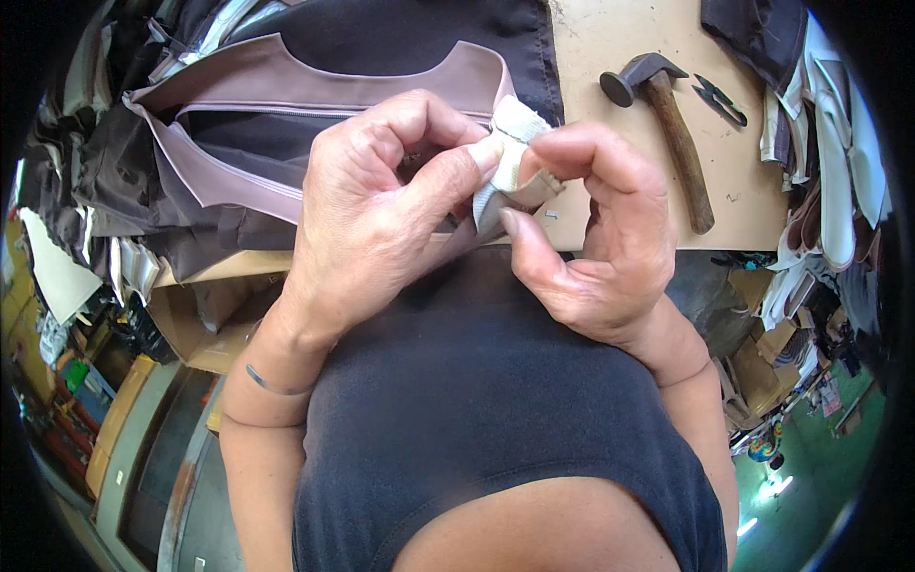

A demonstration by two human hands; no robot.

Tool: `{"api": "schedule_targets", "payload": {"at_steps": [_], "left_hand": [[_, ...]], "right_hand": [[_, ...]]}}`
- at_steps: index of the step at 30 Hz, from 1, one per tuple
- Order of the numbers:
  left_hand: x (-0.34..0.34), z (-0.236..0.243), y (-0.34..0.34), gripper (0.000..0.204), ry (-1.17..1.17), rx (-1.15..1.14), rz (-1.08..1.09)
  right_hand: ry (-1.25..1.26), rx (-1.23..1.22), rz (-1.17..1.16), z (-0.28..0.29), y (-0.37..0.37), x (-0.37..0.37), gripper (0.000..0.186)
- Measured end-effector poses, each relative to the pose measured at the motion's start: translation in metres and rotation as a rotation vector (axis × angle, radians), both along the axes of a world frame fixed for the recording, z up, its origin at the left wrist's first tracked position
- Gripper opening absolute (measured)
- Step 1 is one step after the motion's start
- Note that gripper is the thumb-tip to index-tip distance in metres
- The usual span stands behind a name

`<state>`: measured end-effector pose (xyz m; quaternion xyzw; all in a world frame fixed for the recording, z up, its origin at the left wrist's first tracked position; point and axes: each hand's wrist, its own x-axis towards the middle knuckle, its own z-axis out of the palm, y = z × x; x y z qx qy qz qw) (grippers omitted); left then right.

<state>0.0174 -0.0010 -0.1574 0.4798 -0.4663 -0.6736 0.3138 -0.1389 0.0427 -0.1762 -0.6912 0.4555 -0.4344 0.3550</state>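
Note:
A mauve, leather-like bag piece (pixel 257 81) with a zipper and dark lining lies across the table. Its right end is lifted and folded, so that the pale backing (pixel 515 124) shows. My left hand (pixel 372 200) is closed, pinching this folded end between thumb and fingers. From the other side my right hand (pixel 605 229) holds the same end, its index finger at the top edge and its thumb lower down by the mauve face. The fingertips partly hide the fold.
To the right on the tan table (pixel 591 38) lie a hammer (pixel 677 143) with a wooden handle and small black thread snips (pixel 720 100). Dark fabric pieces (pixel 67 181) are heaped at the left. Pale and dark strips (pixel 829 153) hang over the right edge. A cardboard box (pixel 210 324) sits below.

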Motion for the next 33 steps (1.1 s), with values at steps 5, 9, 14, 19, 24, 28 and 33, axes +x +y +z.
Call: {"api": "schedule_targets", "payload": {"at_steps": [5,9,14,19,24,28,33], "left_hand": [[-0.002,-0.004,-0.001,0.009,-0.060,-0.031,-0.028],[-0.003,-0.006,0.000,0.009,-0.097,-0.055,-0.036],[-0.004,-0.008,-0.001,0.009,-0.097,-0.100,-0.024],[-0.005,-0.010,0.000,0.009,-0.093,-0.072,-0.009],[-0.004,-0.013,0.001,0.008,-0.090,-0.084,-0.010],[-0.004,-0.017,0.001,0.009,-0.117,-0.130,0.014],[-0.001,-0.017,0.000,0.009,-0.150,-0.152,0.014]], "right_hand": [[0.021,0.049,-0.004,-0.002,-0.005,0.000,0.054],[-0.002,0.011,-0.018,-0.005,-0.004,0.002,0.053],[-0.037,-0.027,0.000,-0.007,-0.005,0.001,0.051],[-0.063,0.088,0.019,-0.008,-0.004,-0.001,0.051],[-0.153,0.192,0.008,-0.005,-0.005,0.001,0.049],[-0.215,0.209,0.054,-0.005,-0.005,0.000,0.047],[-0.237,0.201,0.033,-0.004,-0.007,0.000,0.046]]}}
